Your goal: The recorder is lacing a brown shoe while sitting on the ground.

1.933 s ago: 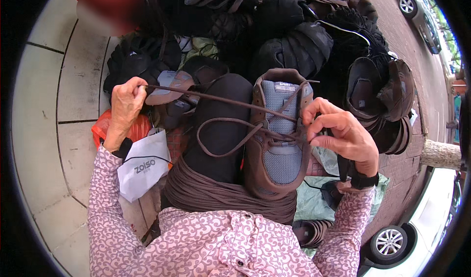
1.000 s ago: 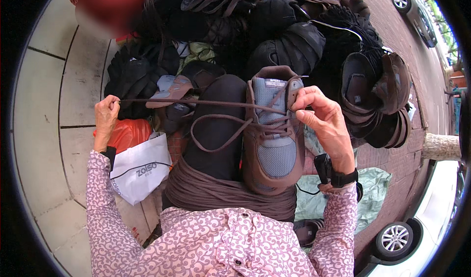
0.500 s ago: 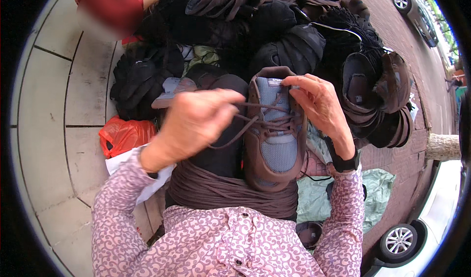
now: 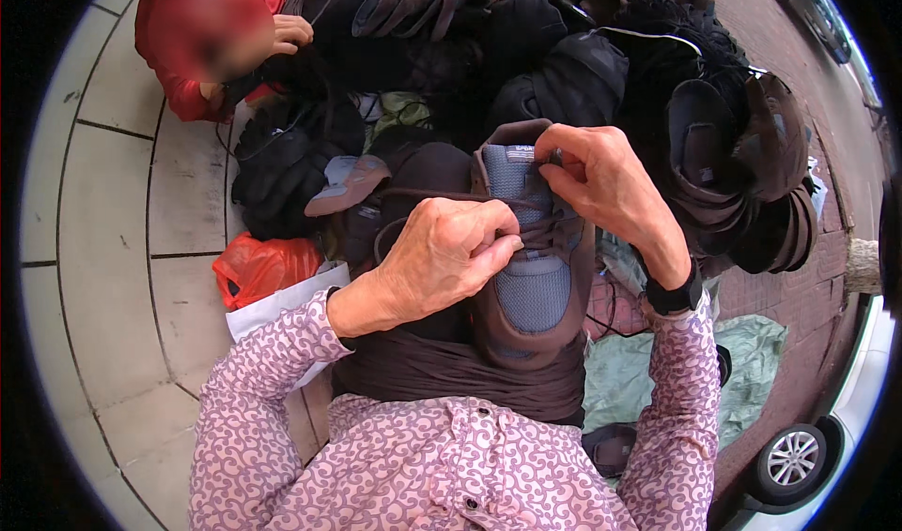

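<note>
A brown shoe with a grey-blue mesh toe and tongue lies on my lap, its toe toward me. My left hand is closed in a pinch on the brown shoelace over the shoe's lacing; its fingertips hide the exact spot. Part of the lace loops out to the left of the shoe. With thumb and forefinger, my right hand pinches the upper right eyelet edge beside the tongue. Beneath the shoe, a thick bundle of brown laces is spread over my lap.
Piles of dark shoes stand ahead and to the right. A red plastic bag sits on the left, a pale green sheet on the right. Another person in red works at the far left. Cars flank the pavement.
My left hand has moved right, from beside the shoe onto its lacing. The right hand stays at the top edge, its fingers drawn closer together. The other person's hand has shifted.
</note>
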Demonstrator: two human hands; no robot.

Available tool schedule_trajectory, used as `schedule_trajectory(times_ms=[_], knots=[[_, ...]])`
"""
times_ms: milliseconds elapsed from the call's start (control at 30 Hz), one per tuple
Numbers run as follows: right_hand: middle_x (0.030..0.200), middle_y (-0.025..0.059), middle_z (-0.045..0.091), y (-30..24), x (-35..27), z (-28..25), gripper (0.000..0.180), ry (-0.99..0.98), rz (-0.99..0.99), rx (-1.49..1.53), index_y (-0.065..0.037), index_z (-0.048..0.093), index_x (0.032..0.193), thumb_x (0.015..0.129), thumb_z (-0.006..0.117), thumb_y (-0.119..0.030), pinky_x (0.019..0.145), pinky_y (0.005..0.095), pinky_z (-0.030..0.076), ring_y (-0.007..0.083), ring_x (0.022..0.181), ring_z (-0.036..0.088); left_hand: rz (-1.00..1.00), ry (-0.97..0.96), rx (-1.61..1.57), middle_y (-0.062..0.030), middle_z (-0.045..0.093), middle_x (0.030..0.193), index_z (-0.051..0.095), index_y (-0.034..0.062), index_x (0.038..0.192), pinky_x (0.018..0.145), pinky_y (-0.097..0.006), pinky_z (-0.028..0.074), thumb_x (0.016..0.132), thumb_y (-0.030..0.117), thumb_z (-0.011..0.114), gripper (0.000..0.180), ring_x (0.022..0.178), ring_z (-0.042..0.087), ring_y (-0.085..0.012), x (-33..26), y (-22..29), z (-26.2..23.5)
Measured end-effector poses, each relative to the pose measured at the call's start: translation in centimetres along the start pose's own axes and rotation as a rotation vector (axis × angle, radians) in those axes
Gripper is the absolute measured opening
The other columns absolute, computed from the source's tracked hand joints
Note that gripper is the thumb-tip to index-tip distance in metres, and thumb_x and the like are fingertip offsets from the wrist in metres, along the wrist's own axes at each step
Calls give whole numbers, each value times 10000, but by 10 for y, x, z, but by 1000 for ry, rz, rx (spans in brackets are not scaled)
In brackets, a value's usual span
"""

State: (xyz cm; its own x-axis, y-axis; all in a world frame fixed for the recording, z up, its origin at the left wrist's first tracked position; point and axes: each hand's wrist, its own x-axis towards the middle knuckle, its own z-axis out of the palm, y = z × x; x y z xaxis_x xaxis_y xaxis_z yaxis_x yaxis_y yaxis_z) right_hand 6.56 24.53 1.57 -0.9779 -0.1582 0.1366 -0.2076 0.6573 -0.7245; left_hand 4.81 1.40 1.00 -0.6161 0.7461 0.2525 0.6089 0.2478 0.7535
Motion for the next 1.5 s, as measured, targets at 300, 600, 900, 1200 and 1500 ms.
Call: schedule_trajectory(times_ms=[300, 600, 900, 1200, 1500], knots=[[793, 175, 642, -13, 3, -4, 161, -141, -125, -7, 20, 659, 923, 773, 715, 9, 622, 379, 514, 312, 688, 656, -112, -205, -20, -60, 556, 591, 678, 10, 864, 482, -308, 421, 835, 63, 758, 100, 486, 545, -169, 2, -6, -21], [832, 174, 619, -21, 2, 15, 140, -8, -238, -240, 5, 604, 854, 740, 636, 80, 684, 416, 522, 377, 786, 653, -84, -232, -76, -77, 552, 603, 678, 9, 894, 507, -324, 431, 837, 57, 732, 92, 517, 561, -179, 0, -10, -27], [831, 181, 671, 119, -5, -116, 40, 402, 217, -494, -37, 640, 899, 870, 614, -33, 714, 401, 527, 305, 798, 695, 34, -198, -81, -100, 613, 671, 686, -6, 918, 535, -326, 456, 837, 58, 730, 112, 556, 592, -203, -2, -16, -23], [813, 51, 688, 169, -30, -172, 119, 383, 507, -277, -12, 704, 981, 885, 697, -82, 517, 261, 479, 102, 617, 605, -20, 115, 11, -72, 594, 906, 709, 17, 1017, 581, -272, 492, 839, -39, 715, 187, 638, 605, -151, 7, -16, -15], [796, -37, 645, 54, -56, -25, 105, 168, 325, 532, -20, 726, 1035, 945, 672, -28, 607, 190, 455, 33, 681, 555, 35, 118, 63, -104, 572, 1028, 642, 9, 933, 623, -341, 518, 820, -41, 725, 149, 720, 640, -225, 11, -22, -8]])
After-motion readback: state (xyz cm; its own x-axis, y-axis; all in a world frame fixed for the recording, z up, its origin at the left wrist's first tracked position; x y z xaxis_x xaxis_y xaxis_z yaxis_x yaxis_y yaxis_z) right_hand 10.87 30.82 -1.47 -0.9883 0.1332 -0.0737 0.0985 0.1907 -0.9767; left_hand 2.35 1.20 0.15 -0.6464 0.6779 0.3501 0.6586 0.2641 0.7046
